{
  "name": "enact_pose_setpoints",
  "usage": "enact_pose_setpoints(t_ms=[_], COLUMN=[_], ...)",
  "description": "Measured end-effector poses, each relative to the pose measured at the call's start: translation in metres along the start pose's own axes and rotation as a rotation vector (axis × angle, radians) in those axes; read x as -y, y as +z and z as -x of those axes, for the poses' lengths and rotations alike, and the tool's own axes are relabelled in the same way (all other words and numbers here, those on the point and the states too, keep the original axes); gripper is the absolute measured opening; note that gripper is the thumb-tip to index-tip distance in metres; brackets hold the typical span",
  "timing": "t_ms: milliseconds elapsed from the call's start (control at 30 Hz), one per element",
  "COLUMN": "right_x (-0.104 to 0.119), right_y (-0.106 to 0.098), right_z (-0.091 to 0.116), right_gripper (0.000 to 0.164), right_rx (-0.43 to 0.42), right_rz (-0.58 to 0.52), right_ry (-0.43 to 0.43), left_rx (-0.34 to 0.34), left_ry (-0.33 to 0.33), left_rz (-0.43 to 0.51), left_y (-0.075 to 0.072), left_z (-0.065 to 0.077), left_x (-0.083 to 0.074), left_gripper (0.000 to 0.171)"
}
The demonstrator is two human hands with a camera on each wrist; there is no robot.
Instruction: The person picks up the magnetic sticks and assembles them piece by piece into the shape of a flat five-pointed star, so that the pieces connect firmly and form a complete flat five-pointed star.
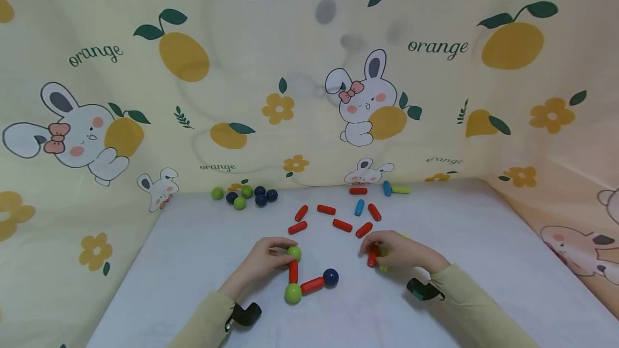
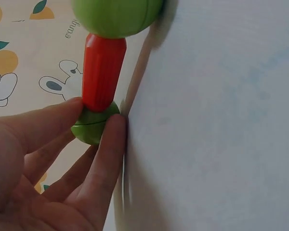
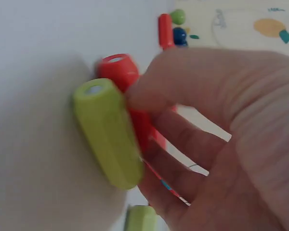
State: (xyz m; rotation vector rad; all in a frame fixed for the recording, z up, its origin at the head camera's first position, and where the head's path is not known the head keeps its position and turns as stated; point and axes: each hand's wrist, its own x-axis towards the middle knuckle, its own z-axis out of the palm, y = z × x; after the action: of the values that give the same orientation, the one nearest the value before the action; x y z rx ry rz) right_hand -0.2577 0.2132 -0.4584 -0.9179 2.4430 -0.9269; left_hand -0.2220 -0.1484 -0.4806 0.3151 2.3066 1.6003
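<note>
My left hand (image 1: pixel 265 255) pinches a green ball (image 1: pixel 294 253) between thumb and fingers, also seen in the left wrist view. From this ball a red rod (image 1: pixel 293 272) runs to a second green ball (image 1: pixel 293 293). Another red rod (image 1: pixel 312 285) joins that ball to a dark blue ball (image 1: pixel 331 277), making a bent chain on the table. To the right, my right hand (image 1: pixel 401 253) grips a loose red rod (image 3: pixel 119 70), its thumb against the side. A yellow-green rod (image 3: pixel 106 134) lies right beside it; whether they touch is unclear.
Several red rods (image 1: pixel 342 225) lie scattered beyond the hands, with a blue rod (image 1: pixel 359 207) among them. Green balls (image 1: pixel 217 193) and dark blue balls (image 1: pixel 272 195) cluster at the back left. Another blue rod (image 1: pixel 387 188) and a yellow-green rod (image 1: pixel 401 190) lie near the back cloth.
</note>
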Motion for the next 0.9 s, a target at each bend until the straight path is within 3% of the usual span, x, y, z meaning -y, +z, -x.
enact_pose_setpoints(t_ms=[167, 367, 500, 733, 900], right_x=[-0.003, 0.015, 0.031, 0.060, 0.070], right_y=[0.003, 0.001, 0.003, 0.011, 0.020], right_z=[-0.004, -0.019, -0.036, -0.072, -0.095], right_gripper=[0.028, 0.025, 0.023, 0.022, 0.022], right_rx=[-0.006, 0.031, 0.013, 0.035, 0.064], right_rz=[0.061, 0.123, 0.137, 0.151, 0.153], right_ry=[-0.040, -0.055, -0.072, -0.196, -0.208], left_rx=[0.007, -0.014, -0.029, -0.026, -0.014], left_ry=[-0.012, -0.021, -0.015, -0.037, -0.033], left_rz=[0.028, 0.048, 0.069, 0.066, 0.077], left_y=[0.000, 0.001, 0.001, 0.001, 0.002], left_z=[0.000, -0.001, -0.001, -0.001, 0.000], left_x=[0.000, 0.001, 0.002, 0.002, 0.000], left_gripper=[0.034, 0.037, 0.036, 0.033, 0.033])
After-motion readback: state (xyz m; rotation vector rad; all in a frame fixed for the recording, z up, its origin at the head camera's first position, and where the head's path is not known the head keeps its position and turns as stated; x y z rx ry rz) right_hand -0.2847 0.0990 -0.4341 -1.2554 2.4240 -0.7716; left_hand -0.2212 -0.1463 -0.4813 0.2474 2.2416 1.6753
